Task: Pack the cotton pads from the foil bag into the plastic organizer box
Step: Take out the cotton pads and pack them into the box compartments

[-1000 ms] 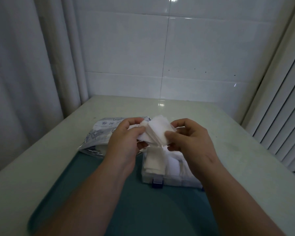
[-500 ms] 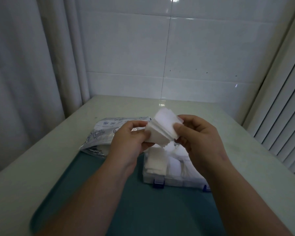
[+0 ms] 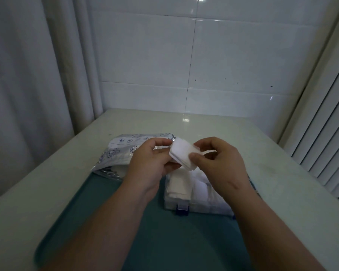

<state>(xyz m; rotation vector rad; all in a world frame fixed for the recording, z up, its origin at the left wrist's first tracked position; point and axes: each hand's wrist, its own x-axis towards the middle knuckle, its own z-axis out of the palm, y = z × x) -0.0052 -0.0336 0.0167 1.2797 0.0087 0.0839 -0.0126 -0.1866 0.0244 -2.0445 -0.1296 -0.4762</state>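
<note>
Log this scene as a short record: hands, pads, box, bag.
left hand: holds the stack of cotton pads at its left end
right hand: pinches the same stack, thumb on top
organizer box: on the teal mat beneath the hands, pads already inside
foil bag: lying left of the box, beyond the left hand

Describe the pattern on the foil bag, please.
The foil bag is silvery, printed with small blue line drawings; the head view shows it best.
</note>
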